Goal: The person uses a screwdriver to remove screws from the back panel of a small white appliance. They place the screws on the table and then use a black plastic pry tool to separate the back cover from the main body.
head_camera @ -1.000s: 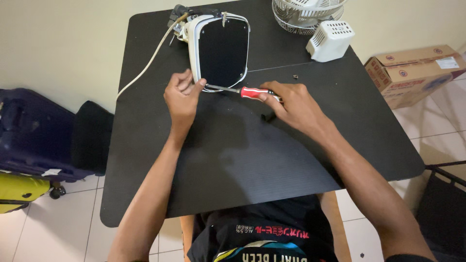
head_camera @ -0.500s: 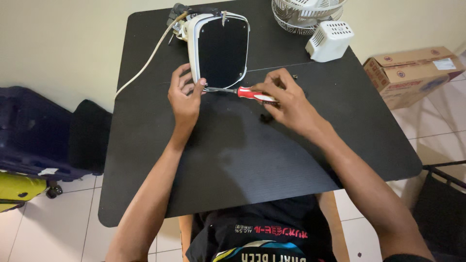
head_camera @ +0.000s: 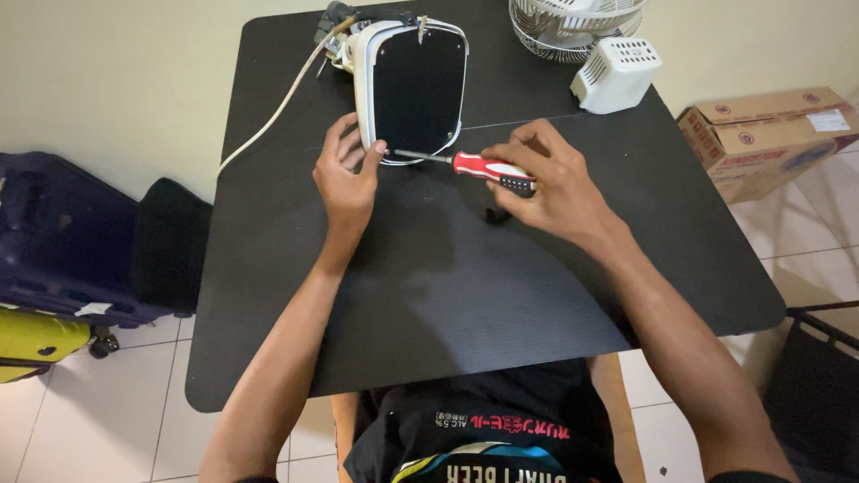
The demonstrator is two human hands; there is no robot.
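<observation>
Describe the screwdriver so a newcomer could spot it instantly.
On the black table, look just below the white fan base with its dark panel. The screwdriver lies in the right hand: the only red-handled thing there.
</observation>
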